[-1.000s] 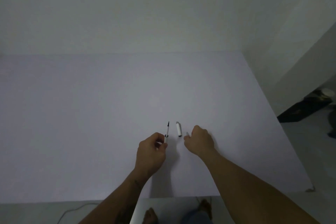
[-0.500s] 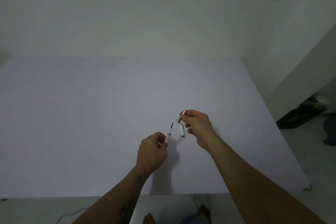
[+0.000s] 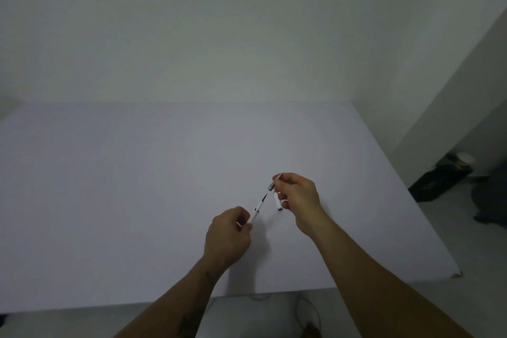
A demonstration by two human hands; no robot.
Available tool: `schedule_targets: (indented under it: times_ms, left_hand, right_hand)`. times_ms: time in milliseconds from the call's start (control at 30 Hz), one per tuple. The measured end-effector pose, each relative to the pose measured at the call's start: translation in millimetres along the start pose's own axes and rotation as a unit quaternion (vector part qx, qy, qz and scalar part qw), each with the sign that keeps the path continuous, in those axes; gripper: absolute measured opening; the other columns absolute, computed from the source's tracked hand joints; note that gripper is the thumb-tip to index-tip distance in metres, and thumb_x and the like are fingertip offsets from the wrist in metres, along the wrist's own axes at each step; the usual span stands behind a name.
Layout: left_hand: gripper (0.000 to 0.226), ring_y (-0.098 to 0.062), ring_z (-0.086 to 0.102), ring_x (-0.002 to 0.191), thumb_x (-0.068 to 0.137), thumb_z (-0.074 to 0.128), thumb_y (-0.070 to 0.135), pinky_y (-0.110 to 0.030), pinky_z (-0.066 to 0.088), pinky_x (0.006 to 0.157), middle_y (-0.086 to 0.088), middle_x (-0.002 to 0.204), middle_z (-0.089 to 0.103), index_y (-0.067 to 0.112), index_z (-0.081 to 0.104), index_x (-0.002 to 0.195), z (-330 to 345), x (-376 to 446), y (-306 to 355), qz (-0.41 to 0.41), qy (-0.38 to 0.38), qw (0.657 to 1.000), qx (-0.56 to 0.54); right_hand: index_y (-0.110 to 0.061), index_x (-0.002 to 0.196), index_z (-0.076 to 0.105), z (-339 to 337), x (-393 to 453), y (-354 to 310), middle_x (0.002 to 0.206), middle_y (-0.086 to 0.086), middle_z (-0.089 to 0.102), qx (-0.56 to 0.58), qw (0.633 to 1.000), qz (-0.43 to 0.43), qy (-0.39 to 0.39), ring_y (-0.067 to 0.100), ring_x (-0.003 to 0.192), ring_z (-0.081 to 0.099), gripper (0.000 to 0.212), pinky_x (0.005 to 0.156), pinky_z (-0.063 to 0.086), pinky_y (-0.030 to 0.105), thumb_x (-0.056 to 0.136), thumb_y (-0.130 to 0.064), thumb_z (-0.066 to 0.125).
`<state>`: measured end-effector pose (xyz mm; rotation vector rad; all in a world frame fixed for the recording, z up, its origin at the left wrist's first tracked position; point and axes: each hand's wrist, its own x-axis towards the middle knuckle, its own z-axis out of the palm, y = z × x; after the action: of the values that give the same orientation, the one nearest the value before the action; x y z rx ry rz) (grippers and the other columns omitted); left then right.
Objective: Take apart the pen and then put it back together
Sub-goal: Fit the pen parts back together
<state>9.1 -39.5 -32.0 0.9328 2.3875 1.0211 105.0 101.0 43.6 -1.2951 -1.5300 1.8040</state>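
My left hand pinches the white pen body, which points up and to the right with its dark refill tip exposed. My right hand holds a small grey tip piece between thumb and fingers, just beyond the refill tip and roughly in line with it; a small gap separates them. The white pen cap lies on the table under my right hand, partly hidden by its fingers.
The pale table runs to the wall at the back, and its right edge drops to the floor. Dark objects sit on the floor at the right. Cables lie below the table's near edge.
My right hand picked the grey tip piece up off the table and raised it. My left hand lifted and tilted the pen body toward it. The cap stayed on the table.
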Motion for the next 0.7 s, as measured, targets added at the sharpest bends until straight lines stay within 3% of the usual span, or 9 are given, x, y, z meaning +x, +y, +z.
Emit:
schedule_targets:
  times_ms: [533, 700]
  left_hand:
    - [0.015, -0.012, 0.057, 0.068, 0.08, 0.071, 0.017, -0.025, 0.052, 0.063, 0.008, 0.076, 0.06, 0.027, 0.059, 0.081, -20.2, -8.9, 20.2, 0.07, 0.049, 0.996, -0.039]
    - [0.011, -0.013, 0.055, 0.073, 0.08, 0.071, 0.021, -0.027, 0.052, 0.065, 0.009, 0.079, 0.06, 0.026, 0.061, 0.082, -23.0, -11.5, 16.2, 0.083, 0.048, 0.995, -0.012]
  right_hand:
    - [-0.013, 0.08, 0.074, 10.4, -27.2, 3.6, 0.065, -0.003, 0.071, -0.139, 0.989, -0.049, -0.033, 0.006, 0.057, 0.059, 0.015, 0.045, 0.043, 0.009, 0.084, -0.006, 0.062]
    - [-0.015, 0.077, 0.071, 5.7, -27.8, 1.1, 0.072, 0.003, 0.066, -0.197, 0.978, -0.041, -0.054, 0.016, 0.067, 0.058, 0.012, 0.057, 0.045, 0.024, 0.085, -0.012, 0.063]
